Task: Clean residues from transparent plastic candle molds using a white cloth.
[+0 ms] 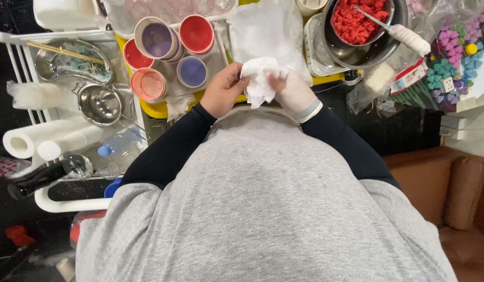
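Note:
Both my hands meet in front of my chest around a crumpled white tissue (258, 78). My left hand (223, 90), bare, pinches the tissue's left edge. My right hand (295, 93) wears a thin pale glove with a rolled cuff at the wrist and presses into the tissue from the right. The tissue covers most of the right hand's fingers. Dark long sleeves and a grey top fill the lower part of the view.
Several round cups (157, 39) of red, purple and pink paste stand on a yellow tray (157, 109). A metal pot (377, 49) holds a bowl of red crumbly paste (356, 21) with a spoon. Left: white rack (12, 39), metal bowl (98, 104), paper rolls (28, 141). Right: small coloured pieces (450, 52).

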